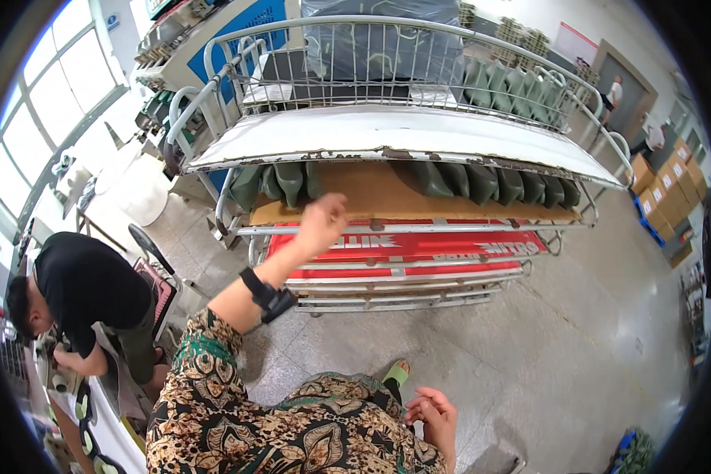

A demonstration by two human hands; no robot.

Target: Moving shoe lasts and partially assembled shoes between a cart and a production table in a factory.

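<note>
My left hand [322, 226] reaches forward to the front edge of a rack shelf, its fingers curled in with nothing visible in them. Just behind it on the brown cardboard-lined shelf [363, 189] stand several grey-green, pointed shoe-shaped pieces [290, 182]. Another row of these shoe-shaped pieces [482, 186] fills the right part of that shelf. Low by my body, my right hand [434, 419] hangs with loosely bent fingers apart, holding nothing that I can see. A black band with a small device [270, 297] is strapped round my left forearm.
The metal rack has a white top board [403, 130] and lower red-covered shelves [419, 245]. A wire basket rail [387, 59] rises above it. At left a person in black [91, 276] bends over a workbench. Cardboard boxes [671, 186] are stacked at far right.
</note>
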